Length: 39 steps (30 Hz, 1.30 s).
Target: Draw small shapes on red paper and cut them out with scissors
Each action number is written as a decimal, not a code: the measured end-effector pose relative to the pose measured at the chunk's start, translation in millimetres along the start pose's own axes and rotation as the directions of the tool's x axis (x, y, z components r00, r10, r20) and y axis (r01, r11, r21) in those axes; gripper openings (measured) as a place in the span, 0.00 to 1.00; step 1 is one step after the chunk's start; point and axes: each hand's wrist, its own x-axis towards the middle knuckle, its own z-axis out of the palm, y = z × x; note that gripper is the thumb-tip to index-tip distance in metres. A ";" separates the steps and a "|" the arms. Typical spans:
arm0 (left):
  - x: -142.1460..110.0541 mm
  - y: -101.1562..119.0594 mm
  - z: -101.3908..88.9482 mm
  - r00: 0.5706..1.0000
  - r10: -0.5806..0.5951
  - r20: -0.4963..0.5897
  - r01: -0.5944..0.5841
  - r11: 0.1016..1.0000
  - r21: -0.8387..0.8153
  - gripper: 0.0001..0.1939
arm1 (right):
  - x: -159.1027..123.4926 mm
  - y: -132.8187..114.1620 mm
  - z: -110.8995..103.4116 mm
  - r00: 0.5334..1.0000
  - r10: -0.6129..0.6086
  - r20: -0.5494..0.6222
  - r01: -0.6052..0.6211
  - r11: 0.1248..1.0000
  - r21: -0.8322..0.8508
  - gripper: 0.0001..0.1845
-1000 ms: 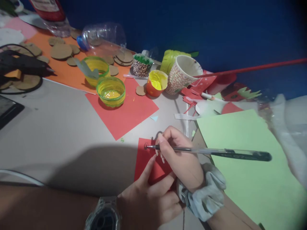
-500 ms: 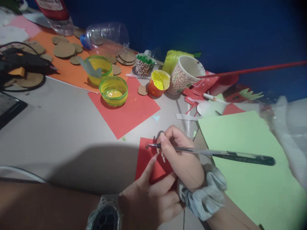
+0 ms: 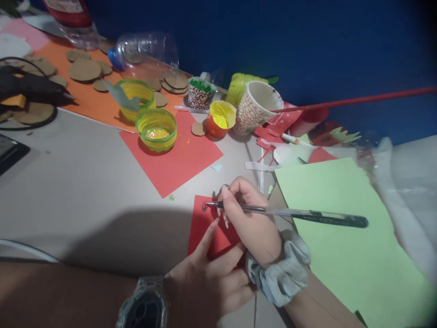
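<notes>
My right hand (image 3: 249,218) grips a clear pen with a dark cap (image 3: 300,214), its tip touching the top left corner of a small red paper piece (image 3: 205,223) on the table, where a small dark circle is drawn. My left hand (image 3: 208,278), with a watch on the wrist, rests on the lower edge of that red piece, fingers stretched flat and the index finger pointing up along it. A grey scrunchie sits on my right wrist.
A light green sheet (image 3: 341,228) lies to the right. A larger red sheet (image 3: 174,159) holds a yellow-green bowl (image 3: 156,129). Behind stand paint cups (image 3: 218,119), a patterned paper cup (image 3: 254,107), a plastic bottle (image 3: 143,50), cardboard discs (image 3: 84,69) on orange paper, and a glue gun (image 3: 27,86).
The pen tip has shifted slightly along the small circle on the red piece. The view has drifted a little; both hands stay in place.
</notes>
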 end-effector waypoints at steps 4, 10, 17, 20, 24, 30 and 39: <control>-0.1 -1.2 -0.8 1.000 -0.011 -0.014 0.010 0.999 -0.037 0.15 | 0.7 1.0 0.4 1.000 0.000 0.015 0.000 1.000 -0.008 0.15; -0.2 -2.2 -2.8 1.000 -0.001 0.004 0.001 1.000 -0.022 0.13 | 0.6 -0.2 1.5 1.000 -0.009 0.001 0.009 1.000 -0.003 0.15; -2.0 -0.9 -1.0 1.000 0.002 0.015 -0.001 1.000 -0.012 0.13 | 1.3 -0.8 0.5 1.000 0.002 0.004 -0.002 1.000 0.013 0.15; -2.4 -1.1 0.4 1.000 -0.005 0.004 0.005 1.000 -0.029 0.14 | 1.7 -1.0 0.4 1.000 -0.017 0.004 0.017 1.000 -0.003 0.15; -2.4 -1.3 0.8 1.000 0.010 0.000 -0.010 1.000 -0.006 0.14 | 1.2 -0.5 1.2 1.000 -0.029 -0.007 0.029 0.999 0.028 0.16; -1.5 -1.8 -0.5 1.000 0.009 -0.026 -0.009 1.000 -0.020 0.17 | 0.3 2.3 0.8 1.000 -0.027 0.010 0.026 0.999 0.020 0.16; 1.1 -0.3 -0.7 1.000 -0.019 -0.024 0.018 0.999 -0.026 0.14 | 0.4 1.3 1.5 1.000 -0.030 0.002 0.030 1.000 0.000 0.16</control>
